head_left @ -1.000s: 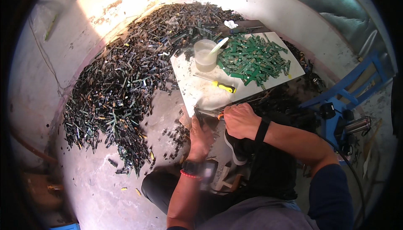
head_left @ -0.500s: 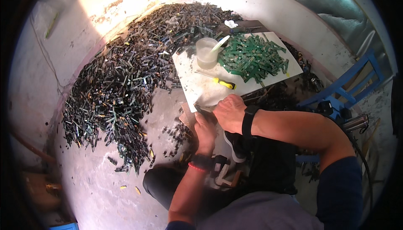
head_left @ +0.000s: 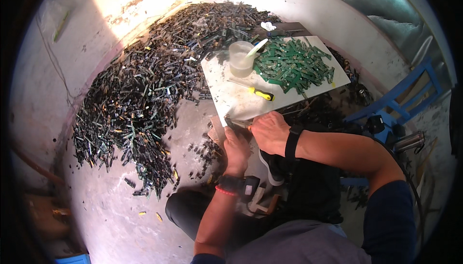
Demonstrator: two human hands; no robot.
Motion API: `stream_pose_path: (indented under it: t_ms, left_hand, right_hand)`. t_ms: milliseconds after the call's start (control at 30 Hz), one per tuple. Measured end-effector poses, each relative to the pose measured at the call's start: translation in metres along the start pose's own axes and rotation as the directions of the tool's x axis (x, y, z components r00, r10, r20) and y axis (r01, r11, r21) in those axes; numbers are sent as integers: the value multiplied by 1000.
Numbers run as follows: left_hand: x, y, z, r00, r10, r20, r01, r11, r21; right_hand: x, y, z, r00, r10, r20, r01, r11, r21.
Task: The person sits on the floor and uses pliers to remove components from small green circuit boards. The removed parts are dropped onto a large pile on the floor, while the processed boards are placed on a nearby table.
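Close to the near left corner of a white board (head_left: 217, 83), my left hand (head_left: 236, 147) pinches a small dark piece (head_left: 227, 119) against the edge. My right hand (head_left: 271, 133) is closed round a metal-shafted tool (head_left: 239, 122), whose tip points left toward that piece; a bit of orange shows by the fingers, and the grip hides its exact kind. Farther up on the board lies a yellow-and-black screwdriver (head_left: 263, 94). Behind it stands a cloudy plastic cup (head_left: 240, 62) with a pale green-white stick leaning in it. A heap of narrow green circuit boards (head_left: 294, 65) lies to the right.
A large heap of dark electronic strips (head_left: 130, 100) spreads over the floor at the left and back. A blue chair (head_left: 407, 102) stands at the right. A white crumpled scrap (head_left: 268, 26) lies behind the board. Small tools (head_left: 260, 197) lie between my legs.
The view has shifted slightly, so everything appears a little further right. Both hands keep nearly the same pose at the board's corner.
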State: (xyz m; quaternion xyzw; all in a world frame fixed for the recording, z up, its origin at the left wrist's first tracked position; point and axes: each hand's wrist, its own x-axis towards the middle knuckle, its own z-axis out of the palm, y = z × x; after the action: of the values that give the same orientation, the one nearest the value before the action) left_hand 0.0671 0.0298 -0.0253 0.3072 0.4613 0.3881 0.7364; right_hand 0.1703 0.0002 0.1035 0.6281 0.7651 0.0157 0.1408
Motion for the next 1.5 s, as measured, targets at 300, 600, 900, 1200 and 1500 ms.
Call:
stream_pose_path:
  t_ms: [300, 600, 900, 1200, 1500]
  left_hand:
    - [-6, 3, 3, 996, -83, 29, 85, 994, -67]
    - [-13, 11, 9, 991, -136, -3, 134, 984, -119]
    - [-2, -2, 4, 992, 116, -43, -116, 993, -2]
    - [12, -8, -11, 998, 60, 38, -58, 997, -45]
    - [-24, 59, -5, 917, -356, 180, 396, 864, -310]
  right_hand:
    - [-4, -6, 13, 984, 114, -134, -138, 973, -184]
    - [0, -13, 16, 977, 163, -135, -189, 959, -210]
    - [3, -25, 5, 985, 172, -10, -172, 985, 18]
    - [6, -19, -6, 993, 94, 65, -103, 984, 146]
    - [16, 12, 3, 992, -5, 122, -34, 949, 314]
